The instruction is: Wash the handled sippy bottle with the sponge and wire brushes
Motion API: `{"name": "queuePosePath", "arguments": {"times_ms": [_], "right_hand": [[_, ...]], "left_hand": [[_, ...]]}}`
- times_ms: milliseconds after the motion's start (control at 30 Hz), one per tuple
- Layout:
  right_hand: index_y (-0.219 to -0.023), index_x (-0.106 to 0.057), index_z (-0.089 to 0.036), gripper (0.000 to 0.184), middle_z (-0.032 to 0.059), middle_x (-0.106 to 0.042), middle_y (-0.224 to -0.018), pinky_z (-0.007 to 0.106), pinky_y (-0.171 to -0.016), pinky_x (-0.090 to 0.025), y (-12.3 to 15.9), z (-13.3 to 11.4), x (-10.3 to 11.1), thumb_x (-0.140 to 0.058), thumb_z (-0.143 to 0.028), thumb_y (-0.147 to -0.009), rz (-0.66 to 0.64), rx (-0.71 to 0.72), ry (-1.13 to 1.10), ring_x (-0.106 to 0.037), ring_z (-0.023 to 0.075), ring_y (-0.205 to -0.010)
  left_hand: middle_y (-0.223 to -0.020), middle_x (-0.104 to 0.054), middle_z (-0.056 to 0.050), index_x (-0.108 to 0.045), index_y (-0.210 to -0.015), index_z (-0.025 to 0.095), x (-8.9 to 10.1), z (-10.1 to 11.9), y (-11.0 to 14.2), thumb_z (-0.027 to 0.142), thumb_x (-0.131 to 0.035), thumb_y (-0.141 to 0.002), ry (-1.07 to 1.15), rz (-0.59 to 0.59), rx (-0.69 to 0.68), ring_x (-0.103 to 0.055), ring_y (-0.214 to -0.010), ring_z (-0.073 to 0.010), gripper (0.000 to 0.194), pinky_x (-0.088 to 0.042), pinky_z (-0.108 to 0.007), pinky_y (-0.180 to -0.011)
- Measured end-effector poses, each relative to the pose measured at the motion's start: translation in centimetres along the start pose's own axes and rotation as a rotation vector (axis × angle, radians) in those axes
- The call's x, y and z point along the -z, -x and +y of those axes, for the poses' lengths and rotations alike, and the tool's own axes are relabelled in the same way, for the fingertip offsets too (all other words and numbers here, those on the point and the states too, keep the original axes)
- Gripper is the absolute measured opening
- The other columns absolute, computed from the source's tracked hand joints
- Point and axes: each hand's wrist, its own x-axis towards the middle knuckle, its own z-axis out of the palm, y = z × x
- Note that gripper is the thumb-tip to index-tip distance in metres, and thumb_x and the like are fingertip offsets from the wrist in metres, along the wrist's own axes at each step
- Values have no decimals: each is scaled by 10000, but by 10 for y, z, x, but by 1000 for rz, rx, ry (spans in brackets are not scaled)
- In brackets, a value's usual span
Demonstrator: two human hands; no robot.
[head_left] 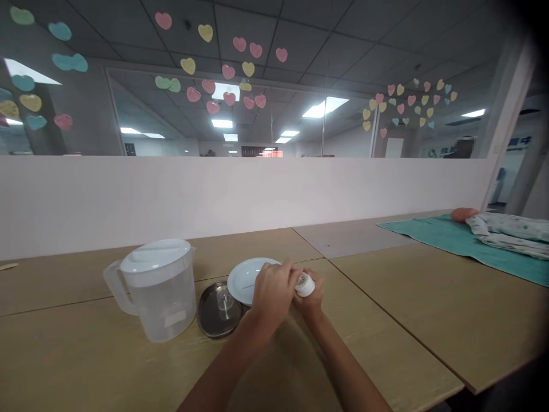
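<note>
My right hand (pixel 312 302) is wrapped round a white bottle collar (pixel 305 285) with a clear, glassy middle facing me. Any bottle body behind it is hidden. Close against the collar's left side, my left hand (pixel 273 288) is closed with bent fingers. What those fingers grip is out of sight. Partly behind the left hand lies a white plate (pixel 243 280) with a thin mark on its bottom. Beside it a dark metal tray (pixel 210 326) bears a small clear dome-shaped cap (pixel 225 301).
A lidded translucent pitcher (pixel 165 303) stands left of the tray, its handle pointing left. At the far right, a green cloth (pixel 446 240) carries folded patterned fabric (pixel 514 232) and a rounded orange-pink object (pixel 464 214). A low white wall (pixel 214 194) backs the wooden tables (pixel 377 286).
</note>
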Motion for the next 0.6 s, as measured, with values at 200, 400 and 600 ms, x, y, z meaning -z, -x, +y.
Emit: {"name": "queuePosePath", "arguments": {"times_ms": [200,400,600], "right_hand": [[-1001,-469,-169,356,78,-585,-831,308,-618,-509,-8,-6,6,-578,-417,-769,-46,72,-40,-606,193,-749],[-1060,-503,-145,420,86,-552,-905,337,-714,-474,-16,-28,3,-588,-439,-774,-128,-95,6,-553,203,-828],[-998,-556,-157,393,79,-611,-948,318,-741,-469,-12,-41,-4,-618,-453,-748,-240,-419,-306,-568,192,-847]], "left_hand": [[-899,-651,-71,-589,-910,199,11,-3,1,359,-269,-916,-215,-106,-123,-586,-876,-212,358,-379,-326,-808],[-1292,-510,-93,-414,-1302,223,47,-61,8,641,-426,-766,33,-488,138,-506,-1138,-243,680,-380,-283,-893],[-1251,-532,-49,-392,-1311,256,35,-92,2,499,-751,-499,142,-733,99,-515,-1118,-218,921,-407,-244,-878]]}}
